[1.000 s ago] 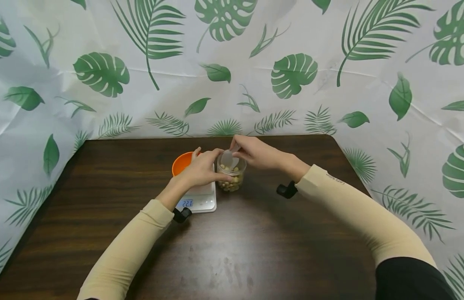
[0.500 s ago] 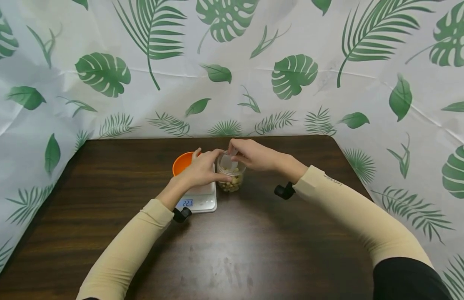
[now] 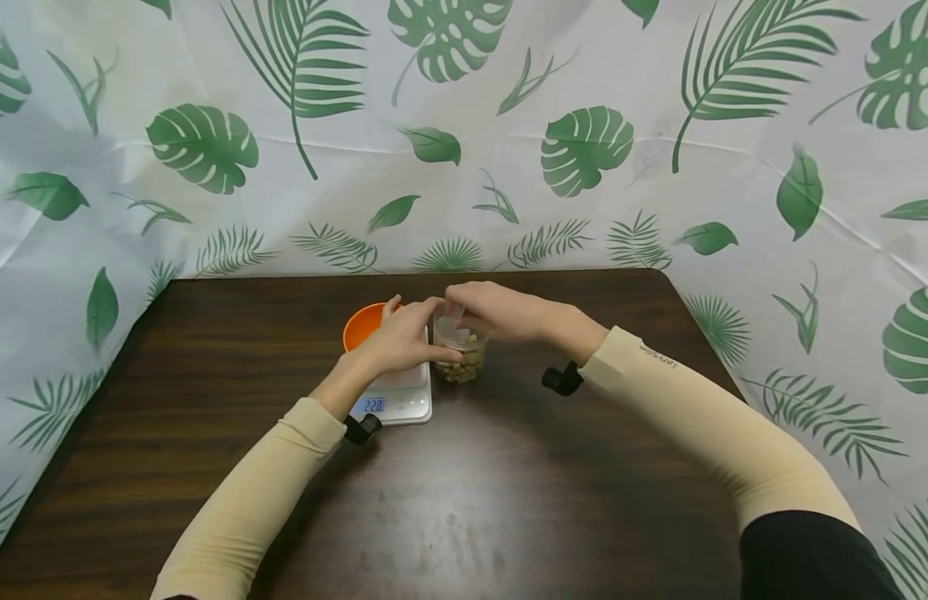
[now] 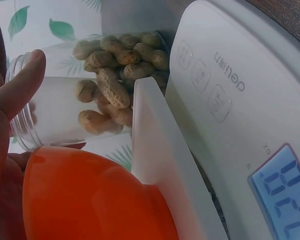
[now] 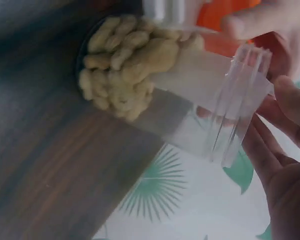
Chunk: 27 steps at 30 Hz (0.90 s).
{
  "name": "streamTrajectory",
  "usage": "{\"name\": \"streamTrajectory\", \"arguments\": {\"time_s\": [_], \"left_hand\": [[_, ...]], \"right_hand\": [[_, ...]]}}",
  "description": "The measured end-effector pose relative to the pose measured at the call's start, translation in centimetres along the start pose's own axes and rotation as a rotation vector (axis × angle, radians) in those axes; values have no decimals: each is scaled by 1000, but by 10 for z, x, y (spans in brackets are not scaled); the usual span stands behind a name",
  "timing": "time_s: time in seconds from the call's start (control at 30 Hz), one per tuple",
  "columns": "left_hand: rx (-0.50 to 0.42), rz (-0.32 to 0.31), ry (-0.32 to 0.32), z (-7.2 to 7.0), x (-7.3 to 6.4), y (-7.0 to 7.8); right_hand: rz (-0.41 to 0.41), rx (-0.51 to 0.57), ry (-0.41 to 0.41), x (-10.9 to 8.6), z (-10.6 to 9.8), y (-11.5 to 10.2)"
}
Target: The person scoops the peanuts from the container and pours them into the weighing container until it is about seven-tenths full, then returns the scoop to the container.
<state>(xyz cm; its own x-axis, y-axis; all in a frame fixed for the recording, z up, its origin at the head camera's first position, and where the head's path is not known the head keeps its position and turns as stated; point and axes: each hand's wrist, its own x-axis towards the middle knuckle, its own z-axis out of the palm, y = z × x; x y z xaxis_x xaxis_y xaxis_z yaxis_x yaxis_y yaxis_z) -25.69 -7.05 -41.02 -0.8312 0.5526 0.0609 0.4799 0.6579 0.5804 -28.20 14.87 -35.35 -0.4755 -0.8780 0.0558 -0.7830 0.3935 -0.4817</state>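
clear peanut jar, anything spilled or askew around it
Nothing stands out: the tan unshelled peanuts lie inside the clear round jar, which stands upright beside the white digital scale. The round orange bowl rests upright on the scale; no spill shows.

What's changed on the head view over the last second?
The right hand, pinching the translucent spoon, has moved lower and slightly left, taking it deeper into the peanut jar. The scale display went from 22.1 to 22.8. Nothing was grasped or released. The left hand still holds the jar; the orange bowl hasn't moved.
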Motion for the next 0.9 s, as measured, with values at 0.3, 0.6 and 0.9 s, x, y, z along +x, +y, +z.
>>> {"name": "streamTrajectory", "arguments": {"time_s": [0.3, 0.6, 0.9], "left_hand": [[19, -5, -15, 1, 0, 0], [25, -25, -12, -1, -1, -2], [42, -27, -5, -4, 1, -2]], "right_hand": [[47, 71, 139, -8, 7, 10], [102, 30, 242, -6, 20, 0], [176, 117, 432, -21, 21, 1]]}}
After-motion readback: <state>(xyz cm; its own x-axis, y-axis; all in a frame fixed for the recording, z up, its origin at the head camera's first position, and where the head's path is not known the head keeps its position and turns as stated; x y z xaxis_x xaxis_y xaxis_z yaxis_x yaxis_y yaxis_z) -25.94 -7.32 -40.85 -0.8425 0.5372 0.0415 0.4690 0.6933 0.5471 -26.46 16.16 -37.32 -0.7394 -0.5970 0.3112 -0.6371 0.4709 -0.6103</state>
